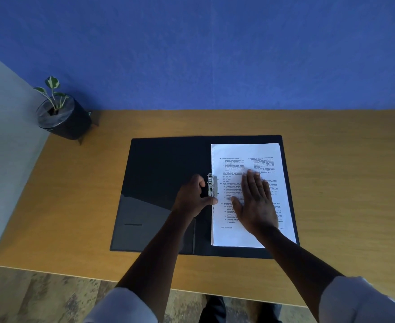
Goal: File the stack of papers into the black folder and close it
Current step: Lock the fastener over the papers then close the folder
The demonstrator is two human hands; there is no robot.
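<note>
The black folder (163, 166) lies open flat on the wooden desk. A stack of printed white papers (259, 155) rests on its right half, left edge against the spine. A metal clip (211, 185) stands at the spine, over the papers' left edge. My left hand (195, 197) is curled around that clip, thumb touching the paper edge below it. My right hand (255, 201) lies flat, fingers spread, pressing on the middle of the top sheet. Part of the printed text is hidden under it.
A small potted plant (60, 113) in a black pot stands at the desk's (343, 183) far left corner. A blue wall rises behind the desk. The desk's near edge runs just below my forearms, with patterned floor beneath.
</note>
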